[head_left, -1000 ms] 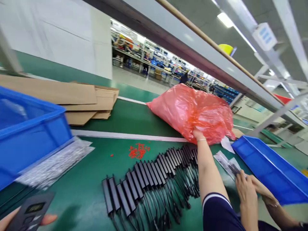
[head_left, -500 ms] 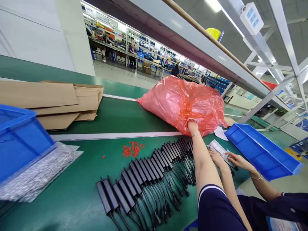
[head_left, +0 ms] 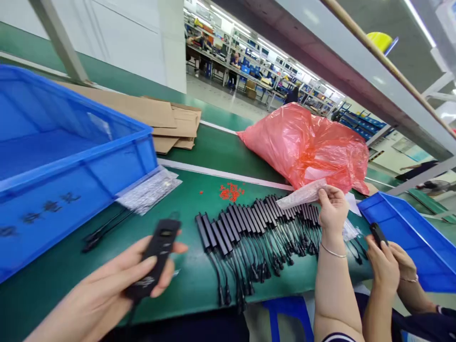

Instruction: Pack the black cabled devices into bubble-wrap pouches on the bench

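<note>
My left hand (head_left: 131,275) is wrapped round a black handheld controller (head_left: 156,259) with a small display, tilted above the green table; its cable hangs down. In my right hand (head_left: 334,209), thumb and fingers pinch a whitish bubble-wrap bag (head_left: 302,194), raised over the far end of a row of black controllers (head_left: 245,221). These lie side by side, their cables toward me. Just behind the bag stands a pink plastic sack (head_left: 285,137), with whitish material in its opening. Loose small red rings (head_left: 231,191) lie beyond the row.
A large blue bin (head_left: 107,166) stands at left, beside bubble-wrapped controllers (head_left: 149,190) and flat cardboard (head_left: 178,118). At right, a co-worker's hands (head_left: 388,266) hold a black device (head_left: 378,233) near another blue bin (head_left: 409,228). A shelf beam (head_left: 342,52) crosses above.
My right hand has come out of the pink sack with a bubble-wrap bag. My left hand has come into view holding a controller. The view has swung left; the co-worker's hands now raise a black device.
</note>
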{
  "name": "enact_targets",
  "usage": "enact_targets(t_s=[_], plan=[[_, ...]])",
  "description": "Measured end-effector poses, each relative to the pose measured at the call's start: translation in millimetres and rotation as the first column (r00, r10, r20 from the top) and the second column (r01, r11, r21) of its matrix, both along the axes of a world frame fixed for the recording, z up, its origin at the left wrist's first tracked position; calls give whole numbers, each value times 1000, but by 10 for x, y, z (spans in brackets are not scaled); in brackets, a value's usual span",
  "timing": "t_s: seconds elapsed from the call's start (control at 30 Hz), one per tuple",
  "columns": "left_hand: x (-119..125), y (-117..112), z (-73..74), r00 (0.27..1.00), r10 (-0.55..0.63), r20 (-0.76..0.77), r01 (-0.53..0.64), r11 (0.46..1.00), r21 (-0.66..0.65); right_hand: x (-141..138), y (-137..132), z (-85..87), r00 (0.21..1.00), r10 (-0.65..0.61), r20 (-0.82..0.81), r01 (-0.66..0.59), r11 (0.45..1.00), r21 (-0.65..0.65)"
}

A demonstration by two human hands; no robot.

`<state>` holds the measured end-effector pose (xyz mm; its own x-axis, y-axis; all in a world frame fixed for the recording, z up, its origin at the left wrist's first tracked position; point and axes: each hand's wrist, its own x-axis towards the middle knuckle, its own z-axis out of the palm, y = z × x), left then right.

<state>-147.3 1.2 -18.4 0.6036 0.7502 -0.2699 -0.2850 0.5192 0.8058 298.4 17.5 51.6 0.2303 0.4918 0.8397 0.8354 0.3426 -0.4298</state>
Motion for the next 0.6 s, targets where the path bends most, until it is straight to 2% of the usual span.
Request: enact_targets(t_s=[0.07, 0.13, 0.2, 0.27, 0.3, 0.33, 0.37, 0.4, 0.43, 0.47, 0.53, 0.57, 0.6], plan=[[192, -83, 155, 984, -121, 132, 123, 992, -8, -516, -71, -97, 996, 88, 10, -88, 995, 39], [358, -135, 270, 938, -185, 293, 193, 981, -1, -1020, -133, -171, 956, 267, 122, -268, 963, -5], [448, -137, 314, 898, -151, 413, 161, 987, 9, -1425, -181, -238, 811, 496, 310, -493, 865, -95], [454, -105, 295, 871, -81, 485, 82, 996, 19, -1720, -219, -329, 661, 639, 394, -623, 760, -185], [438, -87, 270, 861, -34, 508, 32, 999, 14, -1841, -240, -390, 665, 657, 355, -636, 747, -192], [418, -71, 239, 853, 26, 522, -28, 1000, -3, -1955, -268, -461, 716, 652, 249, -629, 757, -176], [403, -60, 207, 842, 99, 531, -96, 995, -32, -2067, -306, -538, 765, 639, 76, -623, 765, -166], [397, -55, 175, 827, 180, 533, -171, 983, -66, -2178, -355, -617, 767, 625, -146, -641, 746, -177], [403, -57, 145, 807, 261, 530, -248, 964, -97, -2286, -412, -693, 703, 601, -381, -699, 684, -210], [420, -63, 119, 787, 328, 522, -314, 942, -119, -2387, -472, -759, 584, 557, -591, -786, 569, -242], [475, -85, 83, 777, 388, 496, -381, 917, -120, -2549, -574, -849, 344, 380, -858, -928, 274, -251], [501, -97, 73, 784, 385, 487, -390, 916, -96, -2599, -608, -868, 281, 269, -921, -955, 178, -239], [518, -105, 67, 794, 369, 483, -393, 918, -55, -2627, -628, -869, 251, 172, -953, -963, 144, -228]])
